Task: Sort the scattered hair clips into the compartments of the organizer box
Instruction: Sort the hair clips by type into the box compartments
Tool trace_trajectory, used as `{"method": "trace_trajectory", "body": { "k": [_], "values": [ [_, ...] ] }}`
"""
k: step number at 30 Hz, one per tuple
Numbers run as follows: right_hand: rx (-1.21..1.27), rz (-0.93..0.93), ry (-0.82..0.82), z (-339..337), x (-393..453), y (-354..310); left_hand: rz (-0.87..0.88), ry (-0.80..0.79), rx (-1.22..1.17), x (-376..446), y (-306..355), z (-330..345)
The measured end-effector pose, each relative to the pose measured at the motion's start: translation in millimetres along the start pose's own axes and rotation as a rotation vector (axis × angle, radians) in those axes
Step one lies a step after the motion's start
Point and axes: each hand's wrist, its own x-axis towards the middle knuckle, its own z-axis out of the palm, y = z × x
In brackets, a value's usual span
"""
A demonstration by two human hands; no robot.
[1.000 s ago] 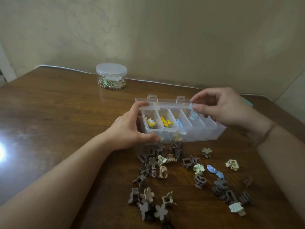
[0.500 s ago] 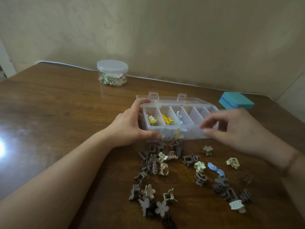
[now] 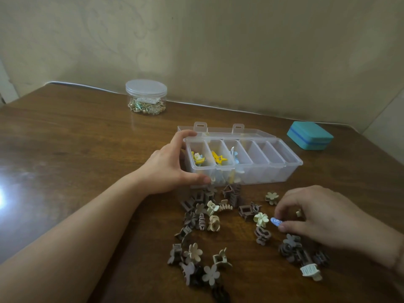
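**Blue clip getting pinched**

Left hand [image 3: 166, 169] is wrapped around the left end of the clear plastic organizer box [image 3: 273, 173]. Right hand [image 3: 323, 217] pinches a small blue oval hair clip [image 3: 276, 221] on the brown wooden table [image 3: 76, 149], among scattered brown and cream claw clips [image 3: 209, 217].

Beyond the right fingers [image 3: 282, 212], bare bench [image 3: 328, 182] lies open up to the organizer box [image 3: 290, 171], whose 3 right compartments stand empty. Left of them, clips [image 3: 260, 219] crowd close.

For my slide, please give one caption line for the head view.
Left hand steadies the clear organizer box while right hand pinches a blue clip among scattered clips.
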Motion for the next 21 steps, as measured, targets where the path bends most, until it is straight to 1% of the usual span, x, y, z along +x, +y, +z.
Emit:
{"method": "trace_trajectory", "body": {
  "k": [4, 10, 13, 15, 18, 19, 21],
  "values": [
    [0.041, 0.033, 0.029, 6, -1, -3, -0.004, 0.0, 0.0, 1, 0, 0],
    [-0.015, 0.059, 0.176, 8, 1, -6, -0.003, 0.008, 0.012, 0, 0, 0],
    [0.065, 0.067, 0.241, -10, 8, -17, -0.007, 0.006, 0.018, 1, 0, 0],
    [0.129, 0.037, 0.379, -24, 21, -28, -0.006, 0.006, 0.019, 0, 1, 0],
    [0.084, 0.03, 0.617, -41, 56, -43, -0.003, 0.016, 0.025, 0, 1, 0],
    [0.045, 0.05, 0.658, -44, 69, -46, -0.002, 0.019, 0.026, 0, 1, 0],
    [-0.041, 0.098, 0.664, -45, 93, -52, -0.002, 0.02, 0.025, -1, 1, 0]
  ]
}}
